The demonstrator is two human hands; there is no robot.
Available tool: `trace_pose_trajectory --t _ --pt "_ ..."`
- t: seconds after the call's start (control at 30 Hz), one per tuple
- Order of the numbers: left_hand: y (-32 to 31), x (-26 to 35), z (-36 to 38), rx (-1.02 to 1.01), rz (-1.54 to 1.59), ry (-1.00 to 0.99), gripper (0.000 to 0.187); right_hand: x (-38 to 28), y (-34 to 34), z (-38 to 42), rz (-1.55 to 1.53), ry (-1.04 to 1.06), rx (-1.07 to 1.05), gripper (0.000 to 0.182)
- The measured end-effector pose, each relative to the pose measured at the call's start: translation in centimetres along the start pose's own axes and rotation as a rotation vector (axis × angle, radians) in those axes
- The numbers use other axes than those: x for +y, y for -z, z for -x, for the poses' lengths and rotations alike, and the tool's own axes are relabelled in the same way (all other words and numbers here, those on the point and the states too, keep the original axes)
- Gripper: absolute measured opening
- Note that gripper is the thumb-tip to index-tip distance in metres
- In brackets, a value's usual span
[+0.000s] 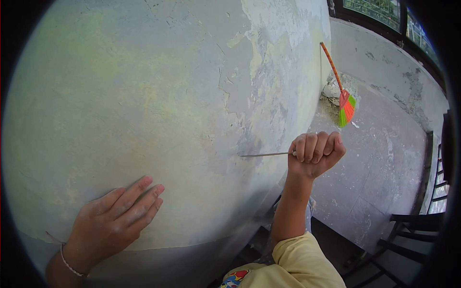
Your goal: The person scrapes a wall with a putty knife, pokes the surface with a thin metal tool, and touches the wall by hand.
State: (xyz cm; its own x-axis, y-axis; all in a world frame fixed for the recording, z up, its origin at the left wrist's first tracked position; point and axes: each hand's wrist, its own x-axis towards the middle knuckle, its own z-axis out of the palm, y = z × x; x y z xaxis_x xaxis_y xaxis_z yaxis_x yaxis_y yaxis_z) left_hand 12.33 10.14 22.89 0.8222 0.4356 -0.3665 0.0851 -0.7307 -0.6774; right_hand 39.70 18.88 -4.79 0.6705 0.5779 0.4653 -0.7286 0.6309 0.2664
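My right hand (pixel 314 152) is closed in a fist around the handle of a scraper (pixel 266 154). Its thin metal blade shows edge-on and points left, with the tip at or close to the wall. The fist hides the handle. On the left, my left hand (pixel 117 213) lies with fingers stretched out against the painted wall (pixel 144 110), holding nothing; pale dust marks its fingers. The wall has patchy yellow-green and grey paint, with flaked, peeling areas around the scraper's tip and above it.
A small orange and green broom (pixel 346 109) leans in the corner beside broken plaster (pixel 331 91). Dark-framed windows (pixel 379 12) are at upper right. The grey floor (pixel 379 177) has white specks, and a dark slatted rack or chair (pixel 408 237) stands at lower right.
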Motion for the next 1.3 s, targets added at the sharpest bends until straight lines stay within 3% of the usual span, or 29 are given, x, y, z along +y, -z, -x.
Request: trace_pose_trajectory --t 0.1,0.17,0.23,0.3,0.4,0.43,0.5,0.57,0.63,0.7,0.73,0.87,1.0,1.13,1.23,1.3 --pt "-0.5 0.3 -0.6 -0.086 -0.093 -0.034 0.035 2.4 -0.2 1.5 0.219 -0.044 0.073 0.040" --pt "-0.5 0.2 -0.5 -0.084 -0.060 -0.004 0.032 2.0 -0.2 1.0 0.132 -0.099 -0.034 0.038" --pt "-0.2 -0.1 -0.4 -0.099 -0.116 -0.039 0.031 0.7 0.2 0.2 -0.141 -0.040 -0.003 0.039" --pt "-0.2 -0.2 -0.3 -0.110 -0.156 -0.053 0.030 0.6 1.3 0.1 -0.138 -0.007 -0.013 0.040" --pt "-0.3 0.0 -0.4 -0.106 -0.114 -0.039 0.029 6.4 -1.1 3.8 0.104 -0.360 0.092 0.038" --pt "-0.4 0.1 -0.4 -0.103 -0.112 -0.035 0.028 6.0 -1.4 4.1 0.095 -0.360 0.092 0.038" --pt "-0.4 -0.2 -0.2 -0.102 -0.129 -0.017 0.028 4.1 -2.1 2.9 -0.001 -0.189 -0.077 0.038" --pt "-0.6 -0.3 0.1 -0.080 -0.109 -0.057 0.027 0.5 -1.7 0.5 -0.056 0.026 -0.103 0.037" --pt "-0.4 -0.4 -0.2 -0.079 -0.103 -0.048 0.027 0.4 -1.8 0.1 0.046 0.048 -0.100 0.038" --pt "-0.4 -0.2 -0.4 -0.085 -0.091 -0.047 0.027 4.1 -2.0 2.3 0.230 -0.140 0.022 0.039" --pt "-0.4 -0.1 -0.5 -0.088 -0.082 -0.041 0.027 3.3 -1.4 1.8 0.262 -0.168 -0.032 0.039" --pt "-0.6 -0.1 -0.2 -0.061 -0.027 -0.019 0.027 -0.4 -0.9 0.2 0.009 0.005 0.020 0.040" --pt "-0.5 -0.2 -0.5 -0.073 -0.031 -0.025 0.027 3.1 -1.9 1.5 0.371 -0.076 0.011 0.040" --pt "-0.4 -0.1 -0.5 -0.057 -0.054 -0.029 0.027 1.3 -1.9 0.9 0.084 -0.088 -0.075 0.039" --pt "-0.5 -0.5 -0.4 -0.052 -0.051 -0.029 0.027 0.0 -1.1 -0.6 0.155 0.015 -0.046 0.040" --pt "-0.6 -0.2 -0.5 -0.069 -0.060 -0.048 0.027 3.4 -1.7 1.6 0.312 -0.135 0.160 0.042"
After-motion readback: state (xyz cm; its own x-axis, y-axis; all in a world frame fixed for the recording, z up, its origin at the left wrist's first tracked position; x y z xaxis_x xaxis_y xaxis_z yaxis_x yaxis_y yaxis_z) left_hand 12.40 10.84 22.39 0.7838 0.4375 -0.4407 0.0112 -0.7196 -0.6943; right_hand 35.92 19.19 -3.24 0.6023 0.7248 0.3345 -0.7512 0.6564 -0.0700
